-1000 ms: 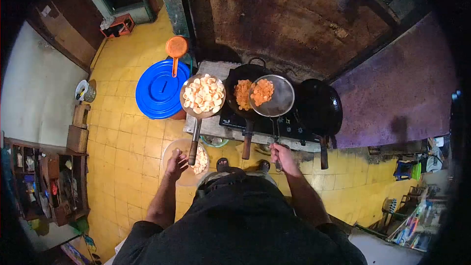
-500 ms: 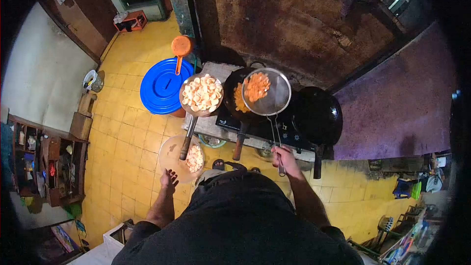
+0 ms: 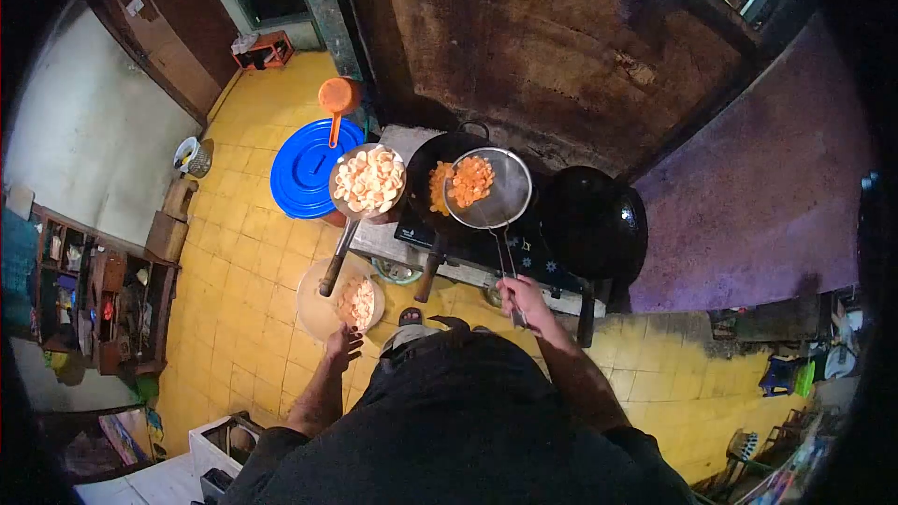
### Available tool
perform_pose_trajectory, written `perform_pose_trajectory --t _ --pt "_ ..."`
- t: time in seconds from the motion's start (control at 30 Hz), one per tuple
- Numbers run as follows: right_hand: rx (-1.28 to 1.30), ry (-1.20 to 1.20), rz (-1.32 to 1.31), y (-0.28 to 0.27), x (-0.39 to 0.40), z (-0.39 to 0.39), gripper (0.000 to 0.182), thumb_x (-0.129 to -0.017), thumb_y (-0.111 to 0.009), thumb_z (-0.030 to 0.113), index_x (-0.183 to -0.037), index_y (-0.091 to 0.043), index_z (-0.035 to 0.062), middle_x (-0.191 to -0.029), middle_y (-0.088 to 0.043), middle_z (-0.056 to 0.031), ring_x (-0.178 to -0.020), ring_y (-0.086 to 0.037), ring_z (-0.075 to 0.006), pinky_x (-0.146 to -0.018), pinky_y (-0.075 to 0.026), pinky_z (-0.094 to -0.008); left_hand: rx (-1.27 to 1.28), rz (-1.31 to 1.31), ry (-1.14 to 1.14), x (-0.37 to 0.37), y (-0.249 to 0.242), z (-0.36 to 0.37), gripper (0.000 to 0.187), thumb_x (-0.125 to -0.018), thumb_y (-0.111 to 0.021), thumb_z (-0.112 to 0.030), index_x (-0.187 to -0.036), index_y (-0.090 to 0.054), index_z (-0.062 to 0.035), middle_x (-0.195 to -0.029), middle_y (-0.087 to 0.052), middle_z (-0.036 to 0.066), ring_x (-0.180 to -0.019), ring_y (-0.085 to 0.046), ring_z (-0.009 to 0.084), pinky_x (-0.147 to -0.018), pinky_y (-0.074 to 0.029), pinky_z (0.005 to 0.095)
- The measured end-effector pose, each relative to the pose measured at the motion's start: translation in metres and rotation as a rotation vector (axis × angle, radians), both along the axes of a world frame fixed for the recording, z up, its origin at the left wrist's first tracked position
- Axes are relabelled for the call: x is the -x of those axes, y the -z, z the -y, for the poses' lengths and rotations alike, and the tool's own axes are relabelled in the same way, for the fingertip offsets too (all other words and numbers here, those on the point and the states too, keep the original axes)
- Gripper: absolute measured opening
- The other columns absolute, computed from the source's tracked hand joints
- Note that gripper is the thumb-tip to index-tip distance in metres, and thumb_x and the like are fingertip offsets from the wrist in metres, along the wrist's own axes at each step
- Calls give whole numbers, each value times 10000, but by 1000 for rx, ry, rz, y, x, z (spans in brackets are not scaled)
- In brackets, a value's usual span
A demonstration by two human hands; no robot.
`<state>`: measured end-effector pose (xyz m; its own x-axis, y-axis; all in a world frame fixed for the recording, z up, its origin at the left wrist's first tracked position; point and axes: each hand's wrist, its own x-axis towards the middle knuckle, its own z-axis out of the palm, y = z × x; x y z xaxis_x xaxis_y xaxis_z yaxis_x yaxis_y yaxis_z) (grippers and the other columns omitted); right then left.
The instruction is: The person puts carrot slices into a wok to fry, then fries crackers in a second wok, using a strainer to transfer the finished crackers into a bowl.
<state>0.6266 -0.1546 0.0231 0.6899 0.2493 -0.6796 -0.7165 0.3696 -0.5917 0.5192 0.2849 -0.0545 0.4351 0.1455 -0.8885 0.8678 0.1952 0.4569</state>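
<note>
My right hand [image 3: 526,303] grips the long wire handle of a round mesh strainer [image 3: 510,187]. Orange fried pieces [image 3: 470,181] lie on the left side of its mesh, and the strainer overlaps a dark wok [image 3: 427,151] on the stove. More orange pieces show in the wok beside the strainer's rim. With fingers apart and holding nothing, my left hand [image 3: 344,344] is at the near edge of a translucent tub [image 3: 316,304] containing pale pieces. Above that tub, a long-handled metal ladle pan [image 3: 337,257] is heaped with pale round pieces [image 3: 369,180].
A blue-lidded bin [image 3: 297,182] stands left of the stove [image 3: 552,266], with an orange dipper [image 3: 337,95] on it. On the stove's right sits a black wok [image 3: 594,224], its handle pointing toward me. Shelves [image 3: 103,309] line the left wall.
My left hand has shifted right along the tub's near edge. The whole view has swung slightly, moving the stove and pans leftward; my right hand keeps its grip on the strainer.
</note>
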Motion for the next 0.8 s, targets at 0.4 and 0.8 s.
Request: perform_pose_trajectory --t 0.4,0.8 --pt "-314 64 -36 -31 12 66 179 -892 -468 196 -885 -514 23 -548 -447 -2 -373 -388 -114 -377 -330 -282 3 -68 1 60 20 59 512 -899 -341 -533 -1088 -537 -99 -1018 -563 68 -970 -542 267 -808 -404 452" --pt "507 273 97 17 88 208 136 -812 -520 123 -715 -551 33 -512 -474 -41 -335 -420 -153 -313 -358 -321 -52 -81 49 70 14 68 586 -880 -327 -560 -1152 -502 -70 -1087 -559 103 -1013 -526 274 -820 -395 459"
